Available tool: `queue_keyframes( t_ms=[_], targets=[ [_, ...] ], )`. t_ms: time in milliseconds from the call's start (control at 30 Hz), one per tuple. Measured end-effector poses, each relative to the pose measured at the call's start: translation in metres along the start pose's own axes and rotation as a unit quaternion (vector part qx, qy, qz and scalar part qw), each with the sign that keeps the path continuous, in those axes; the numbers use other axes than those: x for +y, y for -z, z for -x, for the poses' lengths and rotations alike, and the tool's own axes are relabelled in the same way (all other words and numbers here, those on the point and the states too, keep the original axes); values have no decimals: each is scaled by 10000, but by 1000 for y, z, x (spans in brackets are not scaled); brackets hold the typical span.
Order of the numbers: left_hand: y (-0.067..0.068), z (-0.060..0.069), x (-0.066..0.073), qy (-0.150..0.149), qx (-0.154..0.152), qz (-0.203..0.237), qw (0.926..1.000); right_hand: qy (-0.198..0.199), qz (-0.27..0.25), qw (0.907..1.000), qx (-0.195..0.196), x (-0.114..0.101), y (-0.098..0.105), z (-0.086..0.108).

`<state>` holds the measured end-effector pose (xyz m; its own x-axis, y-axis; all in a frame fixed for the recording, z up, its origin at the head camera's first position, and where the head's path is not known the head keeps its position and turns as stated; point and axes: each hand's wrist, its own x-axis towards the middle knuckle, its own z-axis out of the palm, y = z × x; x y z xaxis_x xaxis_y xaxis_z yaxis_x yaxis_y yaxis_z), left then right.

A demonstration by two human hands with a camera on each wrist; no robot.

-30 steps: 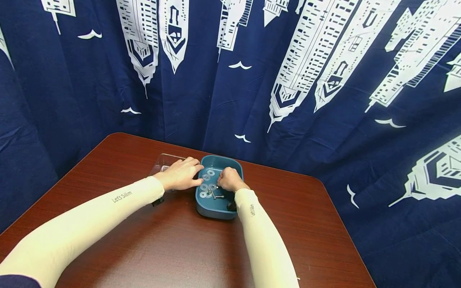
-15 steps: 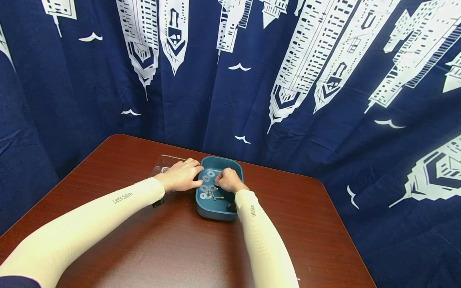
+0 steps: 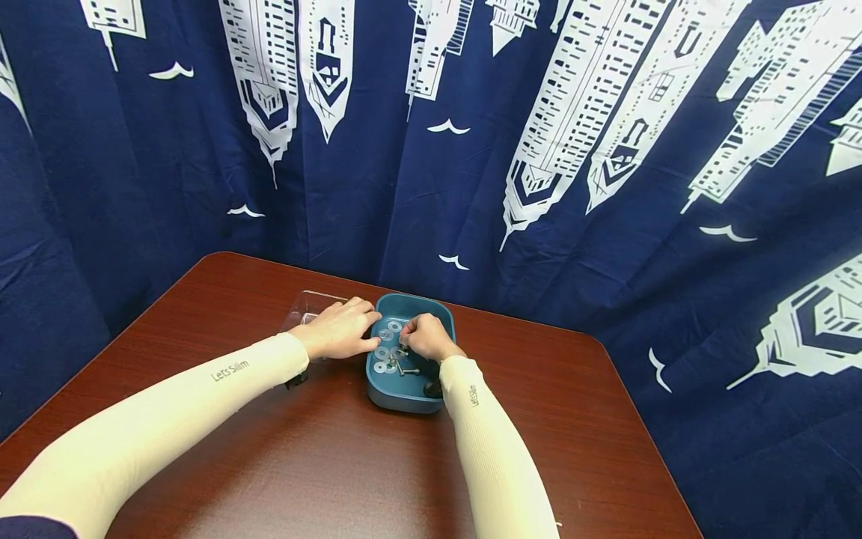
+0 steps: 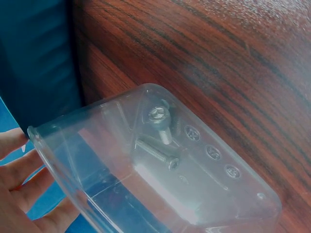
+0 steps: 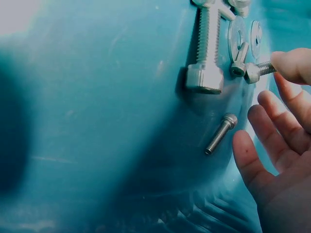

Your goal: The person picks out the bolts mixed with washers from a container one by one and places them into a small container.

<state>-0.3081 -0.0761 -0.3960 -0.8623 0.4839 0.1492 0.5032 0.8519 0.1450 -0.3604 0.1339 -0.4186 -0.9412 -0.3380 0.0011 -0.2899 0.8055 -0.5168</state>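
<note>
Blue, rounded plastic bin (image 3: 404, 402) on a brown wood-grain bench (image 3: 303, 464): how do you stand about it in the head view?

My right grip (image 3: 434, 338) is down inside it. My left grip (image 3: 339, 329) spreads across its left side, fingertips by its rim, partly over the clear plastic box (image 3: 296, 313).

And the left wrist view?

My left grip looks released, fingers nearly straight beside the box's rim; whether they press it, I cannot tell. One silver metal screw (image 4: 165, 135) and a second silver metal screw (image 4: 154, 153) lie in the box.

Right wrist view: which way does your screw point?

That small silver socket-head screw (image 5: 257, 72) is in the bin, its shank pinched between my right thumb and finger. Its long axis runs nearly level across the view, head outward from my fingertips, just beside another small silver screw (image 5: 239, 62).

Which relation matters most?

I judge, the box lying left of my right grip, with my left grip between and nearer to it.
</note>
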Motion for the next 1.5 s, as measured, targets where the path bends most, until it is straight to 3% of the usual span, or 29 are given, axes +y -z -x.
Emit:
queue_keyframes(
  t_ms=[633, 1500],
  targets=[
    [-4, -1, 0, -46, 15, -21, 10000, 73, -324, 9994, 108, 3, -3, 1],
    [-1, 0, 0, -62, 13, -56, 10000, -113, -402, 9991, 121, 2, -4, 0]
  ],
)
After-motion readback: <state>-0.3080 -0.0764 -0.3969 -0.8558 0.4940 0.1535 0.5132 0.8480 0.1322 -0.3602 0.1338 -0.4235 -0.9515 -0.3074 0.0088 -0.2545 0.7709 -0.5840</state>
